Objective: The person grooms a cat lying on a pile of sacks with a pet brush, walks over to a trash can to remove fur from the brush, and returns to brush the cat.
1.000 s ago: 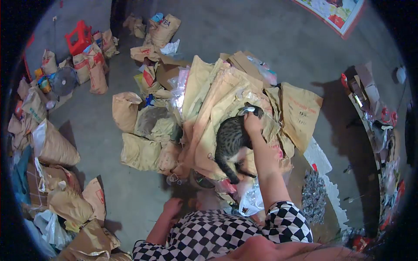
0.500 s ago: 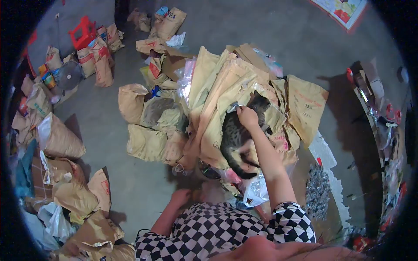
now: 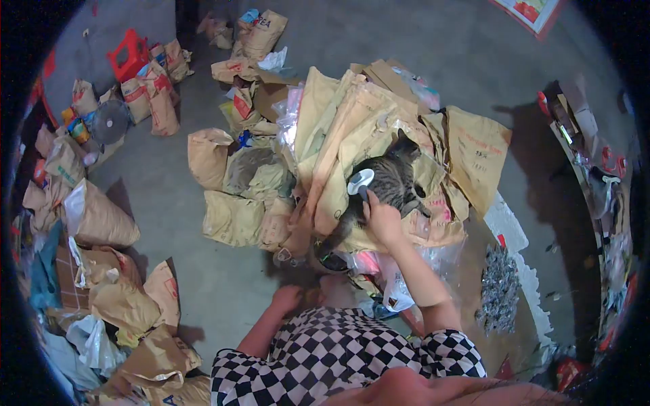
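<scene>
A pet grooming brush (image 3: pixel 361 180) with a pale head and a dark handle is in my right hand (image 3: pixel 384 220), which is closed round the handle. The brush is beside the back of a grey striped cat (image 3: pixel 393 177); whether its bristles touch the fur I cannot make out. The cat lies on a heap of flattened paper sacks (image 3: pixel 359 115), its head toward the far side and its tail toward me. Low on the left, near my body, my left hand (image 3: pixel 288 298) is curled closed; anything inside it is hidden.
Stuffed paper sacks (image 3: pixel 105 216) line the left side, with a grey fan (image 3: pixel 110 122) and a red stool (image 3: pixel 128 55) farther back. A shiny grey pile (image 3: pixel 499 291) lies on the right floor. A clear plastic bag (image 3: pixel 396 287) rests by my right forearm.
My right hand has drawn the brush back toward me along the cat. The cat has shifted its body, and its tail has swung to the left. My left hand has hardly moved.
</scene>
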Motion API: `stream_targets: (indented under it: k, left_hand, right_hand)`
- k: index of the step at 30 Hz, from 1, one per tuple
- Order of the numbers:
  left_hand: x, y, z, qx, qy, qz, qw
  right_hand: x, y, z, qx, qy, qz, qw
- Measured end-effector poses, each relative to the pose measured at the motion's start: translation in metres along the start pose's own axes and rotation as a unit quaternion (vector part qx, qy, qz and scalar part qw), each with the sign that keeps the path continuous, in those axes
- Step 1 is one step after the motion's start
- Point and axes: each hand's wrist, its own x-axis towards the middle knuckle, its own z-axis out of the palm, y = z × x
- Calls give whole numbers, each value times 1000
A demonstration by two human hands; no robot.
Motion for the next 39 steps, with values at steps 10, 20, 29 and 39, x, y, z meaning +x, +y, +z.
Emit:
stream_targets:
  k: [10, 20, 29, 39]
  left_hand:
    - [9, -11, 16, 22, -46, 18, 999]
    - [17, 1, 10, 22, -56, 41, 997]
    - [18, 12, 2, 38, -77, 20, 996]
    - [38, 31, 4, 67, -153, 92, 982]
  right_hand:
    - [-70, 24, -7, 55, 12, 47, 997]
    - [-128, 86, -3, 199, -16, 200, 959]
    - [-209, 132, -24, 270, 64, 257, 926]
    - [-349, 183, -32, 822, 287, 414, 265]
